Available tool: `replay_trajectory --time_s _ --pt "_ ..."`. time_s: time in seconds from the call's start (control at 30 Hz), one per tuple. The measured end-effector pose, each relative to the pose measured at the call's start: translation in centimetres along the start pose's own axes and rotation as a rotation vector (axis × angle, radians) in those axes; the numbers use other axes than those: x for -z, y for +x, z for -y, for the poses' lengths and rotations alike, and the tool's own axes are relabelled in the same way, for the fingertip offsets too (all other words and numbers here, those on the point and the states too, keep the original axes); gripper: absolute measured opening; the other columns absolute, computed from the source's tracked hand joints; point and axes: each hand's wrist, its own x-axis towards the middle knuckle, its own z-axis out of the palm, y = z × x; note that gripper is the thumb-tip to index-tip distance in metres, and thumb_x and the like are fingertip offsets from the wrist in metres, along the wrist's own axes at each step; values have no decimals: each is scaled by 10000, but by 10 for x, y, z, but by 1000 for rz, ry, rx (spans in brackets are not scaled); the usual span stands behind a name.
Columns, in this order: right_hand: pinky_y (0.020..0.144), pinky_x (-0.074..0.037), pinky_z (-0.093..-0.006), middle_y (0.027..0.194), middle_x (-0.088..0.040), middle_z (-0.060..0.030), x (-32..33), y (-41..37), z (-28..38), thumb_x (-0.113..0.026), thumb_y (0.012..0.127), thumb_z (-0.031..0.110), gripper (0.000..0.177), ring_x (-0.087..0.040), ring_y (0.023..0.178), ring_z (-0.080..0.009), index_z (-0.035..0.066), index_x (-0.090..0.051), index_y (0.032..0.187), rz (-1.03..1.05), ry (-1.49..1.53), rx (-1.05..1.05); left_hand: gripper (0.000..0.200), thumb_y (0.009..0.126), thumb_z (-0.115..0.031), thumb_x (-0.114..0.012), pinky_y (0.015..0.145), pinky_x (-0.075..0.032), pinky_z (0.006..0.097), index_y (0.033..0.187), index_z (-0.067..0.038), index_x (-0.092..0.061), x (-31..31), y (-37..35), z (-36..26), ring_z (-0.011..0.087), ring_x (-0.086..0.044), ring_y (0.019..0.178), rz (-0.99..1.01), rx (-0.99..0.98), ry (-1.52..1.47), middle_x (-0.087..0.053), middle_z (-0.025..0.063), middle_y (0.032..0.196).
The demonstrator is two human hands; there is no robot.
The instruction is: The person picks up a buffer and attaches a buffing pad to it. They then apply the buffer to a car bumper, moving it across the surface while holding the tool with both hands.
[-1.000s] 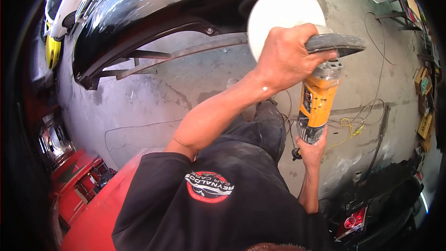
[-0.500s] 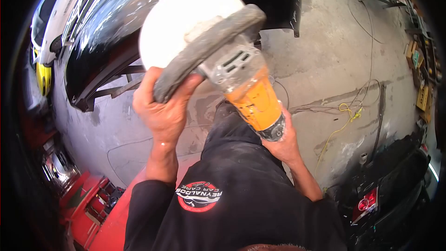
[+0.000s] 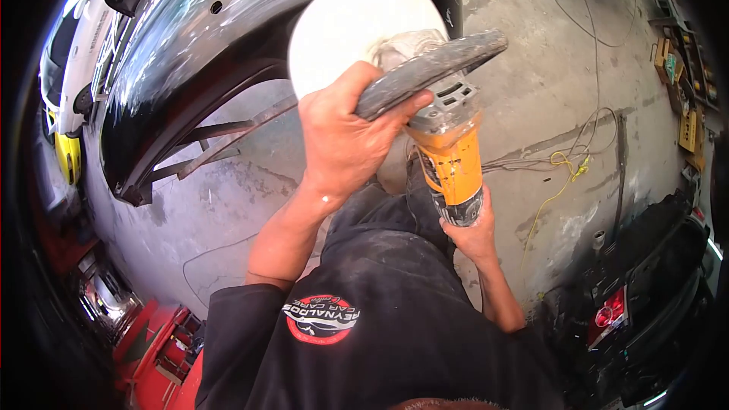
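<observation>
At 12 o'clock, I'm clenching my left hand [image 3: 342, 140] round the polisher handle [image 3: 433, 68], right hand [image 3: 472, 234] wrapping its yellow body [image 3: 454, 167]

A car body shop, with work going on out on the open floor.
A black bumper [image 3: 228, 38] sits off its car on a metal stand [image 3: 220, 133] above the stained concrete floor [image 3: 531, 83]. A white car [image 3: 80, 38] stands behind it, a dark car's tail light [image 3: 611, 315] shows nearby, and red bodywork [image 3: 163, 357] is close by. Loose cables [image 3: 585, 137] and a yellow cord [image 3: 566, 175] trail toward shelves [image 3: 683, 68] of boxes. A yellow polisher [image 3: 448, 159] is out.
</observation>
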Motion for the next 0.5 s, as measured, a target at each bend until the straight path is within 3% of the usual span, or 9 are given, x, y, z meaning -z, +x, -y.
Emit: replay_trajectory --time_s 0.3,0.5 --pt "984 -501 -338 1201 -645 -102 41 3 -12 -779 701 -64 829 -652 1081 -185 -3 -411 1442 -159 -39 -95 286 818 -200 -885 583 -532 298 910 14 -719 -80 31 10 143 -694 636 106 -34 -95 -735 146 756" --pt "968 -499 -342 1191 -639 -106 57 -19 -7 -747 707 -41 790 -647 1056 -187 3 -426 1428 -139 -210 -112 296 828 -213 -879 606 -537 309 909 19 -714 -78 6 19 156 -703 665 107 76 -172 -739 157 778"
